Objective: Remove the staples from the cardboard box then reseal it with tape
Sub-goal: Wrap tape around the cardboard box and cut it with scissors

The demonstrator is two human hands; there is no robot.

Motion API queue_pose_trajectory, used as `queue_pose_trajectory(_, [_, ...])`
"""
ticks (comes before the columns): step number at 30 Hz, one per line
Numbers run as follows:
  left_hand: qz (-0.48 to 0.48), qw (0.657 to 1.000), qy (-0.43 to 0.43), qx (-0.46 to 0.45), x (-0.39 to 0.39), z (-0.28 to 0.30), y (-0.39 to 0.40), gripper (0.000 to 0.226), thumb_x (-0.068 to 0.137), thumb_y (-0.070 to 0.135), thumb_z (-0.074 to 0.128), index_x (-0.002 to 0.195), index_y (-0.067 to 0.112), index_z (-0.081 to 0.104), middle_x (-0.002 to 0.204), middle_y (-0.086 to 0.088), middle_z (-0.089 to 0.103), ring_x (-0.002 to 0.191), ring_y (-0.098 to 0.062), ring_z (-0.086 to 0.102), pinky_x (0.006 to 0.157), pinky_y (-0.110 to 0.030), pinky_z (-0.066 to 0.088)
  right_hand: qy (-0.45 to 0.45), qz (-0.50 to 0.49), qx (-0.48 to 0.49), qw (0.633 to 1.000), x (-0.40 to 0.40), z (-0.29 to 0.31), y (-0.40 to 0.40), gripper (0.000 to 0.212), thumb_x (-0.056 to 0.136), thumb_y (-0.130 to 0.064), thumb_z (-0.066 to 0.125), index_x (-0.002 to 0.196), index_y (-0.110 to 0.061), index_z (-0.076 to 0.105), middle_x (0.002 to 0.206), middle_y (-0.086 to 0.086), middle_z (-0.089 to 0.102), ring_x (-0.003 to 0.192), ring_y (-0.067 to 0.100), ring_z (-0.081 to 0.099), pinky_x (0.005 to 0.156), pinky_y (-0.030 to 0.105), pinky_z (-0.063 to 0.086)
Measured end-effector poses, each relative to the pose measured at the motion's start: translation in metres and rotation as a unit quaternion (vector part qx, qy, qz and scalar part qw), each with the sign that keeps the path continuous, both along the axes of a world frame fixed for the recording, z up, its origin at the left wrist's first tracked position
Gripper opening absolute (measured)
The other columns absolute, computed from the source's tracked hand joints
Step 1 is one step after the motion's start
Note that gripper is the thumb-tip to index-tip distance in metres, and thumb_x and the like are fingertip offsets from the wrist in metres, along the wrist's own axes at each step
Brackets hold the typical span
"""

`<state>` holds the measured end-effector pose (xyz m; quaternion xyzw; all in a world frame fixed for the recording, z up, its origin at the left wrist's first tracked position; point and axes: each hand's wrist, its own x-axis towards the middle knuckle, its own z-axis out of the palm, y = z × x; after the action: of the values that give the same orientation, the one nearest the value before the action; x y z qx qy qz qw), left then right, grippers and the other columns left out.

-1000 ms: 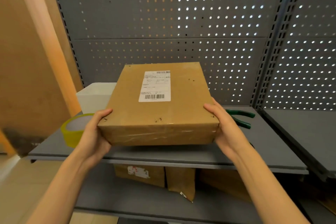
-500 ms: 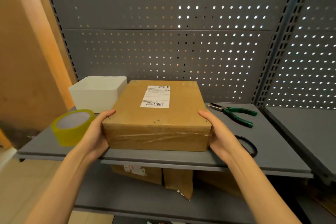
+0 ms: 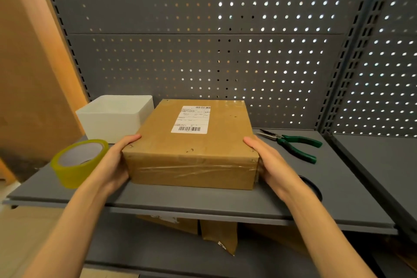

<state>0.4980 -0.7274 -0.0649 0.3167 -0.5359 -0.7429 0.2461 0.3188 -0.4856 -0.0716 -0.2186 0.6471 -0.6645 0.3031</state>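
Observation:
A flat brown cardboard box [image 3: 191, 144] with a white shipping label lies on the grey shelf [image 3: 203, 202]. Clear tape runs across its front face, and small staples show near its top corners. My left hand [image 3: 115, 161] grips the box's left side with the thumb over the top corner. On the opposite side my right hand [image 3: 269, 162] grips in the same way. A yellow tape roll [image 3: 76, 166] stands left of the box. Green-handled pliers [image 3: 293, 145] lie to the right.
A white plastic bin [image 3: 115, 117] stands behind the tape roll, touching the box's left rear. A black ring [image 3: 314, 188] lies partly under my right wrist. A grey pegboard wall [image 3: 203, 63] backs the shelf. Brown parcels [image 3: 218, 236] sit on the lower shelf.
Both hands have lowered the box from a raised, tilted hold until it lies flat on the shelf. The pliers and the black ring have come into sight.

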Motion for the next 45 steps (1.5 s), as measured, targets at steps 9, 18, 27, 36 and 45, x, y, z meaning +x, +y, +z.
queue_pose_trajectory(9, [0.091,0.986,-0.04,-0.137,0.007,0.023,-0.004,0.029,0.078,0.017,0.071,0.107,0.018,0.067,0.101,0.0,0.065,0.093,-0.013,0.058,0.067,-0.023,0.043,0.03,0.017,0.026,0.999,0.001,0.001,0.001,0.077,0.083,-0.058,0.052,0.147,-0.03,0.022,0.141,-0.007,0.044,0.123,0.014,0.046,0.107,0.034,0.034])
queue_pose_trajectory(18, [0.164,0.852,-0.084,-0.49,0.021,0.03,0.035,0.024,0.081,0.025,0.069,0.105,0.019,0.066,0.1,0.001,0.067,0.089,-0.013,0.063,0.071,-0.024,0.049,0.124,-0.011,0.011,0.992,-0.002,0.016,0.011,0.069,0.086,-0.052,0.051,0.145,-0.023,0.028,0.142,-0.006,0.041,0.105,0.0,0.047,0.084,0.015,0.037])
queue_pose_trajectory(27, [0.226,0.756,-0.171,-0.59,0.047,0.028,0.051,0.022,0.087,0.025,0.062,0.107,0.016,0.066,0.104,-0.005,0.067,0.095,-0.021,0.06,0.081,-0.039,0.049,0.465,-0.02,0.032,0.885,0.019,0.037,0.016,0.03,0.089,-0.034,0.056,0.118,-0.026,0.058,0.12,-0.011,0.05,0.113,0.003,0.044,0.093,0.02,0.033])
queue_pose_trajectory(36, [0.15,0.81,-0.145,-0.548,0.072,0.03,0.008,0.033,0.085,0.005,0.061,0.107,0.029,0.061,0.111,0.001,0.064,0.104,-0.017,0.057,0.09,-0.036,0.045,0.639,0.049,0.086,0.763,0.069,0.06,-0.037,0.03,0.093,-0.03,0.051,0.12,-0.02,0.058,0.118,-0.004,0.052,0.112,0.012,0.044,0.091,0.027,0.04])
queue_pose_trajectory(45, [-0.039,0.777,-0.223,-0.587,0.089,0.024,-0.055,0.058,0.077,-0.003,0.063,0.13,0.018,0.049,0.124,0.004,0.052,0.114,-0.01,0.045,0.095,-0.024,0.031,0.605,0.044,0.072,0.792,0.126,0.052,-0.117,0.028,0.092,-0.03,0.052,0.118,-0.02,0.06,0.116,-0.005,0.052,0.109,0.009,0.043,0.09,0.026,0.04])
